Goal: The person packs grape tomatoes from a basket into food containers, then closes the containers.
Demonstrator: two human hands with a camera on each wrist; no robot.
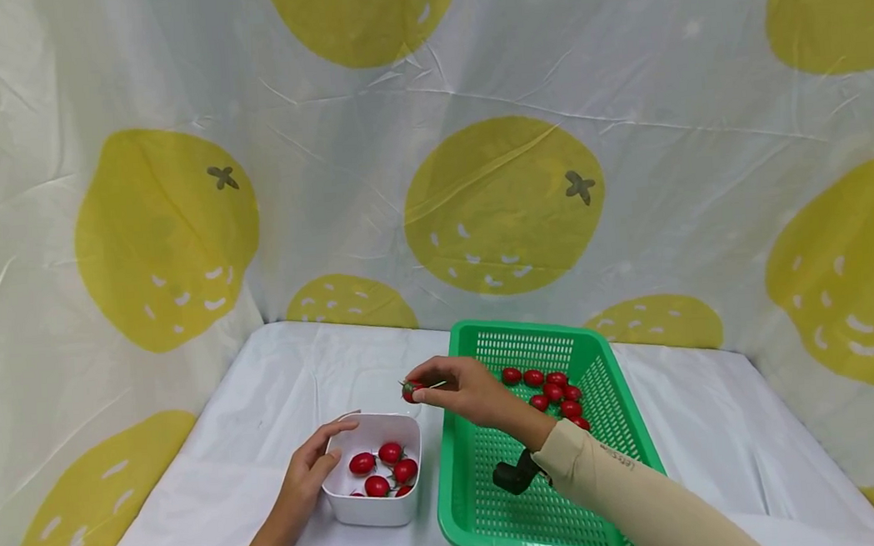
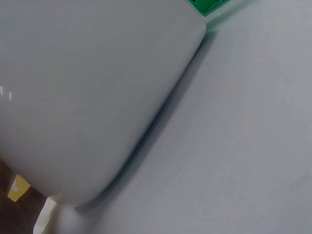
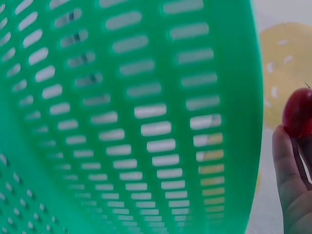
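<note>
My right hand (image 1: pixel 462 388) pinches a red cherry tomato (image 1: pixel 412 391) with a green stem between thumb and fingers. It holds the tomato in the air, just beyond the white square container (image 1: pixel 376 512) and left of the green basket's rim. In the right wrist view, the same tomato (image 3: pixel 297 113) sits at the fingertips. My left hand (image 1: pixel 306 469) holds the container at its left side, thumb at the rim and fingers round the far left corner. Several cherry tomatoes (image 1: pixel 377 485) lie inside the container. The left wrist view shows mostly its outer wall (image 2: pixel 92 97).
A green perforated basket (image 1: pixel 462 505) stands to the right, with several cherry tomatoes (image 1: pixel 554 392) in its far part. My right forearm reaches across it. White cloth (image 1: pixel 300 373) covers the table. Behind hangs a curtain (image 1: pixel 327 188) printed with yellow fruit.
</note>
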